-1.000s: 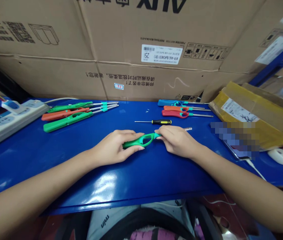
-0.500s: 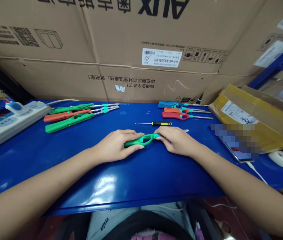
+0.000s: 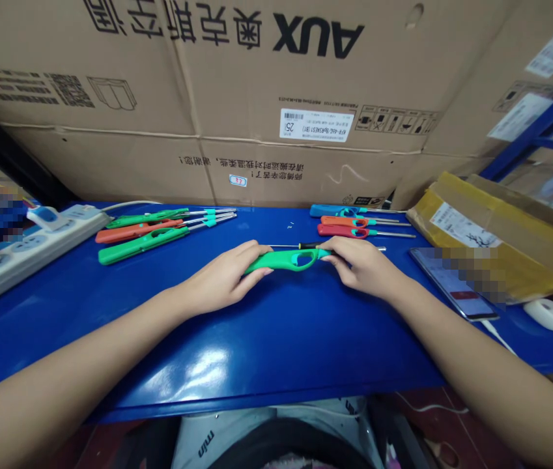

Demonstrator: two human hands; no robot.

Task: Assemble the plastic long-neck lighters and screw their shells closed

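Between my hands I hold a green long-nosed lighter (image 3: 281,261) level above the blue table. My left hand (image 3: 225,277) pinches the butt end of its handle. My right hand (image 3: 361,266) grips the teal collar, and a bit of the metal nozzle tip shows past the fingers. Behind the lighter lies a screwdriver (image 3: 308,246), its black and yellow handle partly covered. Back left, two green lighters and an orange lighter (image 3: 134,231) lie side by side. Back right are a blue lighter (image 3: 332,210), an orange lighter (image 3: 337,221) and a red lighter (image 3: 337,231).
A white power strip (image 3: 32,251) runs along the left. At right lie a phone (image 3: 445,283) with a cable, a white computer mouse (image 3: 552,315) and a yellow-taped carton (image 3: 496,241). Tiny white bits (image 3: 290,225) lie near the back. A large cardboard box (image 3: 237,130) walls off the back.
My left hand has slid back toward the handle's butt, so more of the green handle shows. The lighter and my right hand have moved slightly right and up, now covering part of the screwdriver.
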